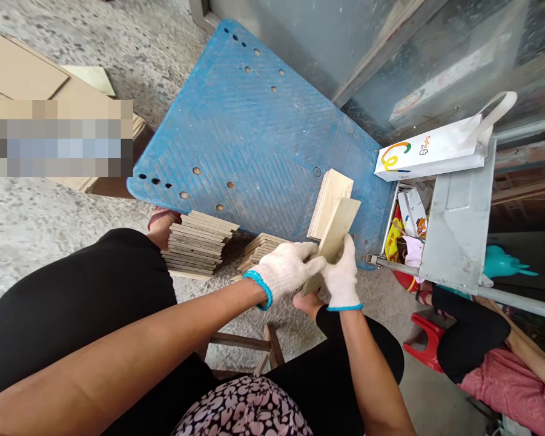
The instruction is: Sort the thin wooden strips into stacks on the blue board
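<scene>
A thin wooden board (340, 225) is held at a slant over the near edge of a blue plastic platform (263, 139). My right hand (343, 278), in a white knit glove with a blue cuff, grips the board's right side, thumb up along it. From the left, my left hand (284, 269), gloved the same way, has its fingers closed at the board's left edge; part of its grip is hidden. Just behind lies a small stack of similar boards (324, 200) on the platform, partly covered by the held board.
Beside my legs stand a tall stack of boards (200, 245) and a smaller one (264, 244). A white paper bag (429, 148) stands at the right by a metal cart (458, 224). Cardboard (22, 66) lies left. Another person sits right, by a red stool (424, 342).
</scene>
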### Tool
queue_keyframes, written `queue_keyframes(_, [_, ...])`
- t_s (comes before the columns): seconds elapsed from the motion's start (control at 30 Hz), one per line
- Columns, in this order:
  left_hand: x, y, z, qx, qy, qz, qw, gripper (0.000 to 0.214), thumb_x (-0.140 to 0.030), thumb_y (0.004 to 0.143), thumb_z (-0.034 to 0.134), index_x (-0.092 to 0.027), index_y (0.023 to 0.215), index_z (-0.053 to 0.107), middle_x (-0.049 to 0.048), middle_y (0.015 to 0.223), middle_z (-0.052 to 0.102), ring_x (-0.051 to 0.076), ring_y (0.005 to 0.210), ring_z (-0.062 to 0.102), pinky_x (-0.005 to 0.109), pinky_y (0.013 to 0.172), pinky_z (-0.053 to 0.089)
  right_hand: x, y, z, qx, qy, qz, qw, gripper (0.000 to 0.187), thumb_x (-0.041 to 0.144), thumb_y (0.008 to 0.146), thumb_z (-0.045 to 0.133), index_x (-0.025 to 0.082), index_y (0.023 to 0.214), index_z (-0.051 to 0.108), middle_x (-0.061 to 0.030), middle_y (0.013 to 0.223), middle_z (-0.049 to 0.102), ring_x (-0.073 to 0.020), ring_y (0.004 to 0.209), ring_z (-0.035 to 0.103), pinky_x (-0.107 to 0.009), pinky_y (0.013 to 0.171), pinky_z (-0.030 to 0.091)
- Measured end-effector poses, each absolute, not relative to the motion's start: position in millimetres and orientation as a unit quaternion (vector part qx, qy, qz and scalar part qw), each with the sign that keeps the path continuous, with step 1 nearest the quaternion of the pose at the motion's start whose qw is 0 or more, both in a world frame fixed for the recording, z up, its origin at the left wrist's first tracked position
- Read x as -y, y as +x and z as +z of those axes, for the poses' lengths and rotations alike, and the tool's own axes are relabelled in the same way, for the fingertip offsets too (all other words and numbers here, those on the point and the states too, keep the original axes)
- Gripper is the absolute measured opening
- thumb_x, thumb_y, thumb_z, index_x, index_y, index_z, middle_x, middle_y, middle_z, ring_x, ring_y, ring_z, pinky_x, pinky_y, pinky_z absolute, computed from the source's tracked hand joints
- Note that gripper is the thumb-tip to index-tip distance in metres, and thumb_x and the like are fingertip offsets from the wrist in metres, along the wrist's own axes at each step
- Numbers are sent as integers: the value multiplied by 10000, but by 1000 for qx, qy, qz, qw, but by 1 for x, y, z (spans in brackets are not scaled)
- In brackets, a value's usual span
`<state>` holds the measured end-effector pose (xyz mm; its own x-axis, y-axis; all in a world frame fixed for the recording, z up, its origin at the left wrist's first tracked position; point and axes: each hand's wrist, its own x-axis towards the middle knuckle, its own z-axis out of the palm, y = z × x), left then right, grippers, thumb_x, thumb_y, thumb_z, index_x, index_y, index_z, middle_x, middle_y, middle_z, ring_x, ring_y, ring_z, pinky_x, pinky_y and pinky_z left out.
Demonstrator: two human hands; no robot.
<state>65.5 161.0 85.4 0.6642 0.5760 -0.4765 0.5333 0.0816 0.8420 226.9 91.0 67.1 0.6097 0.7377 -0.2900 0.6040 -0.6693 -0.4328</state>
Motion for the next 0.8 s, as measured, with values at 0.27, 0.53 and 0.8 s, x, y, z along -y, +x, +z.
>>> queue_keyframes(0.27, [-146, 60, 88, -357, 766, -132, 518, 382, -406, 840, 473, -219, 1130, 637, 119, 1032, 696, 287, 936, 668, 355, 738, 504, -185, 287, 47, 312, -922, 224, 45, 1104, 568, 510, 792, 128, 1424, 355, -180, 1356, 513, -330, 1235, 508, -456, 1061, 409])
queue_keyframes(0.53, [-145, 54, 89, -342, 785, -163, 490, 368, -389, 870, 442, -170, 1101, 626, 164, 993, 687, 363, 912, 672, 466, 725, 529, -228, 294, 23, 284, -935, 211, -25, 1132, 564, 499, 809, 72, 1409, 348, -257, 1343, 489, -362, 1243, 496, -467, 1022, 444])
queue_keyframes(0.8, [-135, 50, 85, -361, 785, -156, 478, 318, -322, 858, 483, -137, 1071, 629, 188, 918, 665, 374, 864, 671, 473, 680, 526, -241, 292, 12, 280, -936, 206, -55, 1105, 543, 544, 806, 40, 1412, 342, -298, 1345, 474, -383, 1286, 454, -460, 1010, 442])
